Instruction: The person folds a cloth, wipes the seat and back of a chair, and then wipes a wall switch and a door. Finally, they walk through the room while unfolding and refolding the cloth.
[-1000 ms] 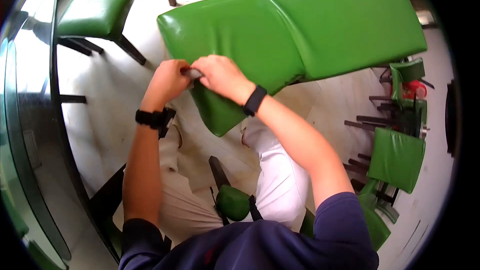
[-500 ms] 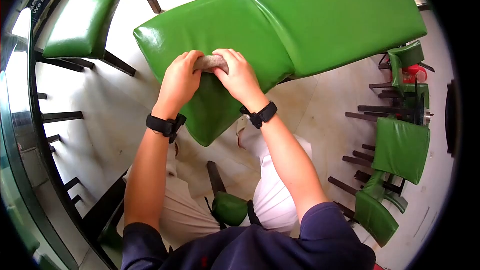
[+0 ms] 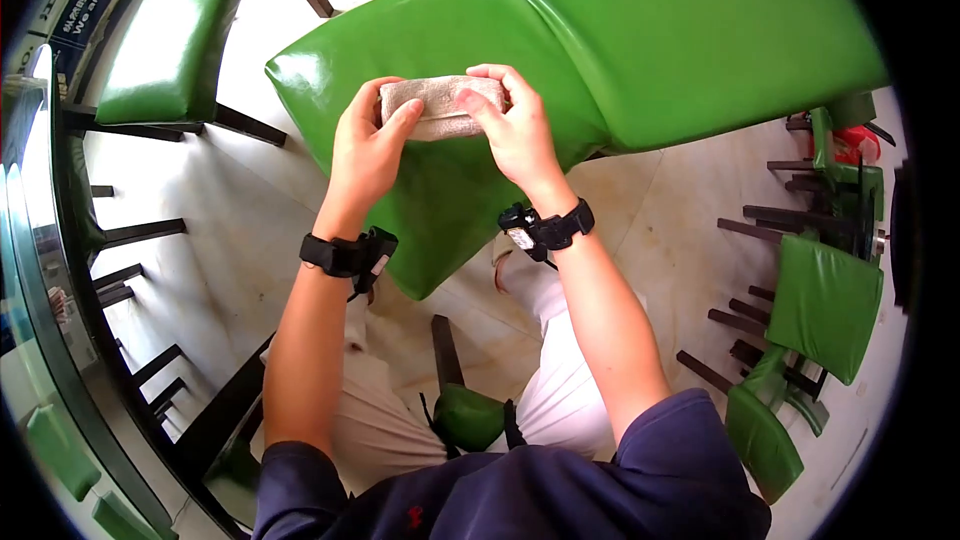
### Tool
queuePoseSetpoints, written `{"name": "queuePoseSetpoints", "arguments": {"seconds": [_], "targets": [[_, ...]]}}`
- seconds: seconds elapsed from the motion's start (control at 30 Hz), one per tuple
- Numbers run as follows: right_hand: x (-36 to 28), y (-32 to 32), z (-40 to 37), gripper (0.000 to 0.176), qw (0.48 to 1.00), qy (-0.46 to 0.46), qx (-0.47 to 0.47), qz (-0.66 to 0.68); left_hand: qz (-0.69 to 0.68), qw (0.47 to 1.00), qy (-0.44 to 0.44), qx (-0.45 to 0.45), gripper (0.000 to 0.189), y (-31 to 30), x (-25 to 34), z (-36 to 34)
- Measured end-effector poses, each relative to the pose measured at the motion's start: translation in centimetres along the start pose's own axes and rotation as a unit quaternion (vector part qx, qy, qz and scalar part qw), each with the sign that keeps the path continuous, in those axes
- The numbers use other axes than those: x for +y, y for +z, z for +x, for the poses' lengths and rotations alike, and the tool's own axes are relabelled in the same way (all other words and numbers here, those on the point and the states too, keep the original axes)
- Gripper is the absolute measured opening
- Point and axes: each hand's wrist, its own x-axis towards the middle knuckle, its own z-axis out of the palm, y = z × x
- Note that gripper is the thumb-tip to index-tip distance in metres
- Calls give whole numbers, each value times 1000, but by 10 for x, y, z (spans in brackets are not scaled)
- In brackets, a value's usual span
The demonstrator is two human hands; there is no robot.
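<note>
A folded beige cloth [image 3: 435,108] is held up between my two hands, over the seat of a green padded chair [image 3: 440,35]. My left hand [image 3: 368,145] grips its left end, thumb on the near face and fingers behind. The right end is in the grip of my right hand [image 3: 518,135], with the thumb pressed on the cloth's face. A seam or fold line runs across the cloth. Each wrist wears a black strap with a small device.
Another green chair [image 3: 175,35] stands at the upper left. A glass-topped table [image 3: 60,340] runs down the left side. More green chairs [image 3: 828,305] are at the right, near a red object [image 3: 856,144]. A small green seat [image 3: 468,418] shows between my legs.
The cloth has turned so that its broad face shows, and my hands have moved farther apart along it. The view has shifted slightly.
</note>
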Motion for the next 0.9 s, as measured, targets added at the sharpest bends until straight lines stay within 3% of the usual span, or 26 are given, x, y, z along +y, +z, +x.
{"name": "queuePoseSetpoints", "arguments": {"seconds": [0.13, 0.2, 0.3, 0.4, 0.5, 0.6, 0.63, 0.67, 0.77, 0.87, 0.9], "targets": [[-1, -2, 2, 35, 1000, 12, 8, 22, 18, 1000, 6, 9, 34, 7, -2, 4], [-1, 0, 3, 34, 1000, 5, 6, 26, -66, 997, -27, 36, 31, 12, -1, 4], [-5, -1, 1, 32, 995, 59, -8, 83, -73, 995, -34, 51, 29, 15, 3, 0], [-10, 0, -6, 40, 993, 64, -22, 92, -165, 983, -56, 52, 28, 10, 0, -3], [-4, 7, -4, 66, 991, -18, -91, 95, -240, 962, -101, 83, 23, 1, 3, -3], [-3, 13, -14, 74, 995, -62, -74, 18, -309, 937, -140, 88, 18, -5, 0, -10], [0, 14, -11, 65, 990, -119, -66, -43, -310, 936, -150, 76, 19, -7, -1, -10], [1, 13, -10, 65, 990, -117, -66, -41, -312, 934, -160, 65, 20, -10, -1, -12], [-4, 7, -8, 33, 993, -22, -111, 23, -330, 928, -169, 12, 25, -10, 1, -16], [-6, 0, -6, 30, 990, 40, -117, 65, -274, 944, -181, -27, 32, -15, -1, -16], [-4, 1, -6, 23, 993, 18, -95, 64, -274, 944, -181, -27, 32, -13, 2, -17]]}}
